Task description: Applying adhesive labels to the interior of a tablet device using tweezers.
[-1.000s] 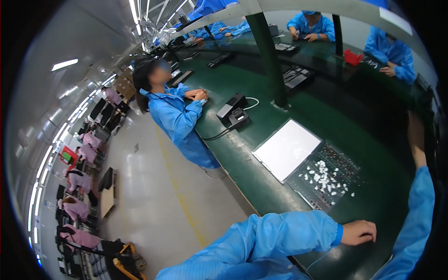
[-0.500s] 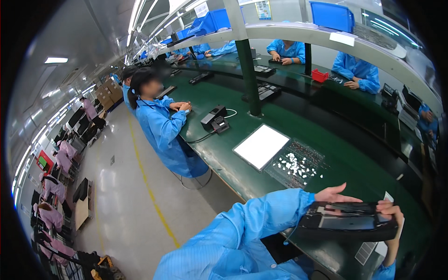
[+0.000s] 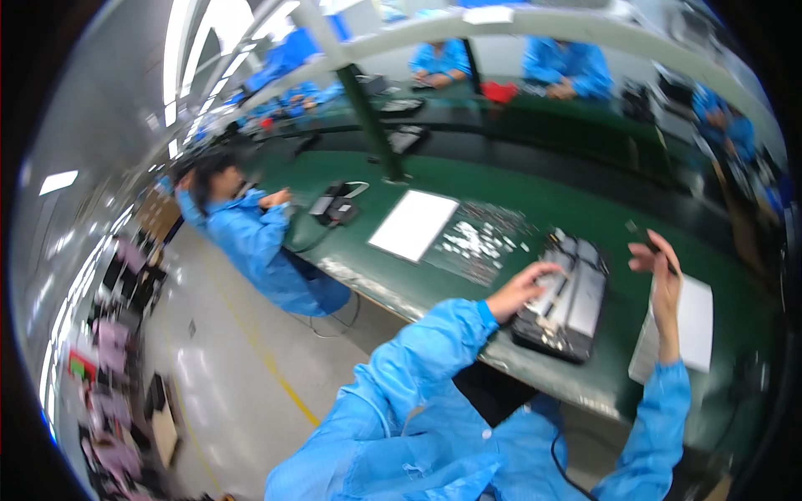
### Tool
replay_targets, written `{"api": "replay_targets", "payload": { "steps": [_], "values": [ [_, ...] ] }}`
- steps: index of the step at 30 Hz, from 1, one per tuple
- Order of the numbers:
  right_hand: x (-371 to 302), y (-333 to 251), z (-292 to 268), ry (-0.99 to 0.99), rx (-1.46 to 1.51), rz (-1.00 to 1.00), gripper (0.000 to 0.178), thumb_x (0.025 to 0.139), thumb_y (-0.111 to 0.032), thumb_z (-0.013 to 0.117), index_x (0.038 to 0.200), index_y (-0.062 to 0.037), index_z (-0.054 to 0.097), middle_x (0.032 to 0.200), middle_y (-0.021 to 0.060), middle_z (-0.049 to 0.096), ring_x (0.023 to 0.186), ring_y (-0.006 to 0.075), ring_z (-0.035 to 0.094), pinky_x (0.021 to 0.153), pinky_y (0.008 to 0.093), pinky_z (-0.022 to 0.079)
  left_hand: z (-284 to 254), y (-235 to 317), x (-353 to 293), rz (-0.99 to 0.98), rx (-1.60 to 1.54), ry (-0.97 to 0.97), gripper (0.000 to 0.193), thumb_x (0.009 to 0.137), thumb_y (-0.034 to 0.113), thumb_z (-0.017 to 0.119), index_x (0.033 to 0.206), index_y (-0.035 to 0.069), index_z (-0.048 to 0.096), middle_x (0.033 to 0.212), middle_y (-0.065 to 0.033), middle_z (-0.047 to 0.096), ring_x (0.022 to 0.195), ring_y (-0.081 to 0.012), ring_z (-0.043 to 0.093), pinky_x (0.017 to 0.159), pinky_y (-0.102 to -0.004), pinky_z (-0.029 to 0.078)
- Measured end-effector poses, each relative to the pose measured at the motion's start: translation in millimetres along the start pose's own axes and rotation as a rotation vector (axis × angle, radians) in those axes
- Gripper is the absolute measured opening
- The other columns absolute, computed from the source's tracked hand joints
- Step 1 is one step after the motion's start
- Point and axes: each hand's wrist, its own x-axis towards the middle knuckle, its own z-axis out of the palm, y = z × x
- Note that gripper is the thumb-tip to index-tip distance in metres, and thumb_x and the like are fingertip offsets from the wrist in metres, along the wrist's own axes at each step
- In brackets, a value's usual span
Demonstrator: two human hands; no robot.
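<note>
On the green bench top in front of me lies a black device housing [image 3: 555, 336], with long silver-grey panels showing on its upper face. My left hand [image 3: 528, 290] touches its left side, fingers stretched over the edge and not wrapped round it. To the right of the housing, my right hand [image 3: 662, 280] is raised off the bench, its fingers apart and slightly bent. Nothing can be made out in it, though motion smears the picture. White sheets [image 3: 695, 321] lie beside and below that hand.
Left of the housing, a clear mat [image 3: 468, 271] carries many small white pieces, beside a white sheet [image 3: 413, 225]. A black device with a cable [image 3: 334, 206] stands farther left. A co-worker in blue [image 3: 251, 238] sits there. A green post [image 3: 368, 125] rises behind.
The housing, tilted up between my hands before, now lies on the bench, turned lengthwise away from me. My right hand has left it. The whole view has shifted.
</note>
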Motion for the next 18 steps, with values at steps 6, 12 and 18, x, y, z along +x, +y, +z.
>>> {"api": "replay_targets", "payload": {
  "steps": [6,12,18],
  "values": [
    [5.9,19.7,-14.6,0.096,0.294,0.265,0.041,0.107,-0.034,0.046,0.125,-0.0029,0.065,0.080,0.0017,0.062,0.068,0.0085,0.054,0.064,0.0239,0.044,-11.4,-1.0,-0.1,-0.029,0.224,0.034,0.090,0.099,0.015,0.058,0.159,0.004,-0.008,0.160,-0.0254,0.023,0.152,-0.0259,0.016,0.120,-0.0348,0.021],
    [-4.7,36.9,-23.3,0.134,0.337,0.355,0.036,0.103,-0.033,0.057,0.122,-0.0043,0.065,0.085,0.0020,0.065,0.075,0.0085,0.061,0.071,0.0234,0.050,-6.4,55.0,8.8,-0.387,0.849,-0.204,0.096,0.096,0.051,0.061,0.157,-0.004,0.011,0.084,-0.0163,0.070,0.065,-0.0272,0.068,0.069,-0.0379,0.057],
    [-6.0,39.4,-14.0,0.084,0.260,0.452,0.035,0.101,-0.035,0.063,0.120,-0.0061,0.066,0.091,-0.0002,0.064,0.077,0.0075,0.061,0.070,0.0220,0.051,-19.7,58.4,46.2,0.040,1.180,-0.012,0.083,0.090,0.047,0.070,0.147,-0.003,0.038,0.119,-0.0229,0.061,0.111,-0.0354,0.063,0.090,-0.0441,0.053]
  ]
}}
